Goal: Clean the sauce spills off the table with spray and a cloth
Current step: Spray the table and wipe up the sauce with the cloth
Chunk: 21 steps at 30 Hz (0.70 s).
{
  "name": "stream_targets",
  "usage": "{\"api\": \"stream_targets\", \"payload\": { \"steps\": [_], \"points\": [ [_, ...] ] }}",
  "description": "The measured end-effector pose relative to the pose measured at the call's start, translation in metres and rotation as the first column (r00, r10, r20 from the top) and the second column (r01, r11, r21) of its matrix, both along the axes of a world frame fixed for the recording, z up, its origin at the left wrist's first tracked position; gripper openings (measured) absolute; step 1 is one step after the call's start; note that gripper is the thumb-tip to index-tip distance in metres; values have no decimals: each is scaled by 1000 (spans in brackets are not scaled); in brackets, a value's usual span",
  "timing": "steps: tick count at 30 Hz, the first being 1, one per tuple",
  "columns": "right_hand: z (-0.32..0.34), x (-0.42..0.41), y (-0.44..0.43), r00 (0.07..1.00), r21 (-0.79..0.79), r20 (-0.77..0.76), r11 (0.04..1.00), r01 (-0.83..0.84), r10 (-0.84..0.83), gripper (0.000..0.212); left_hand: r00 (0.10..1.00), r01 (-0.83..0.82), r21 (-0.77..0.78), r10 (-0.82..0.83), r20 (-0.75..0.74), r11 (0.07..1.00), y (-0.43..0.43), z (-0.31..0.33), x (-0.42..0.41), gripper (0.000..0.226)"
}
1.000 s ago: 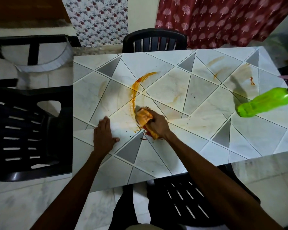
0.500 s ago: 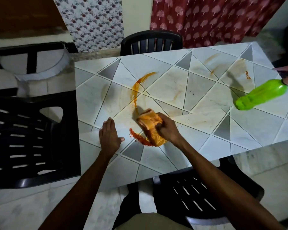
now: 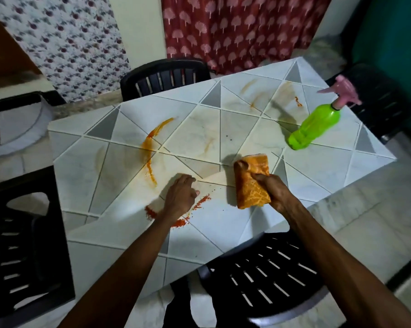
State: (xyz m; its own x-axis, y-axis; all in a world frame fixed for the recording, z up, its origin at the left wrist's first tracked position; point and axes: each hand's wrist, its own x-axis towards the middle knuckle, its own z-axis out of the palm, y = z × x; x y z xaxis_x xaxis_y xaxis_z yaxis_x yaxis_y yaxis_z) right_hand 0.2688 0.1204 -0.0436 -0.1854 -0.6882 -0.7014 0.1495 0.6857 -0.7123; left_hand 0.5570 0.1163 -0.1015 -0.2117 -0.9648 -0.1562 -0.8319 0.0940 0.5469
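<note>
On the left of the white bench with grey triangles (image 3: 81, 166), the long curved orange sauce streak (image 3: 149, 150) looks the same as a second ago. Nothing has wiped it yet, so I think it is a job for later.

Next comes the left hand (image 3: 179, 197). Before, it lay flat on the bench beside the mess. Now its fingers (image 3: 188, 179) are bent with the tips on the bench, and they hold nothing. The thick red sauce smear (image 3: 176, 222) shows on both sides of this wrist. Half a second ago the cloth was touching this smear. Now the smear lies out in the open, dragged into a thin curve. I think the wipe pushed it about but did not take it all.

To the right, the crumpled orange cloth (image 3: 252, 183) has slid away from the smear to a cleaner part of the bench. The right hand (image 3: 274, 192) grips it tight, with its fingers wrapped round one side. The cloth looks stained, so the person may want a fresh side before going back.

Further right, at the far side, are pale orange marks (image 3: 249, 93) and a little red sauce spot (image 3: 298, 101). Last is the bright green plastic spray bottle with a pink trigger (image 3: 315, 126). It stands alone, well apart from both hands. Earlier its top was cut off by the edge of the view, and now all of it shows.
</note>
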Motion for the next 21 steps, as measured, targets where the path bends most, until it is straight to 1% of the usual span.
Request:
{"api": "stream_targets", "payload": {
  "steps": [2,4,5,6,7,9,10,11,15,16,17,19,21],
  "points": [
    [-2,-22,-14,993,-11,-118,1000,-13,11,33,998,30,-3,-30,46,1000,-13,0,-17,40],
    [2,-35,-29,964,-34,-249,994,-103,91,28,993,39,-6,-38,109,999,-23,-2,-25,42],
    [5,-41,-39,934,-48,-329,986,-160,136,24,990,36,0,-36,136,999,-28,-5,-27,43],
    [11,-43,-47,890,-57,-422,974,-219,175,25,987,32,10,-33,158,999,-30,-7,-27,44],
    [15,-46,-58,835,-65,-512,960,-273,203,31,984,29,15,-31,178,999,-34,-10,-28,45],
    [22,-47,-80,706,-75,-667,922,-379,236,51,981,25,13,-27,194,1000,-37,-14,-25,51],
    [21,-49,-93,649,-72,-720,904,-421,245,52,980,26,5,-27,197,1000,-38,-15,-26,55],
    [19,-50,-105,594,-69,-765,885,-460,249,47,980,31,2,-31,197,1000,-38,-16,-25,58],
    [5,-45,-150,380,22,-876,812,-584,297,21,985,31,24,-34,170,999,-39,-21,-24,64],
    [1,-42,-156,335,53,-886,788,-614,321,22,987,22,30,-26,161,999,-39,-22,-25,64],
    [-6,-40,-160,311,71,-887,765,-640,342,26,988,14,31,-19,153,999,-38,-23,-25,64],
    [-19,-33,-158,293,85,-875,718,-690,385,39,990,7,25,-10,141,1000,-37,-24,-26,65],
    [-31,-19,-145,291,85,-858,675,-733,424,47,993,3,14,-4,121,1000,-39,-25,-25,67]
  ]
}}
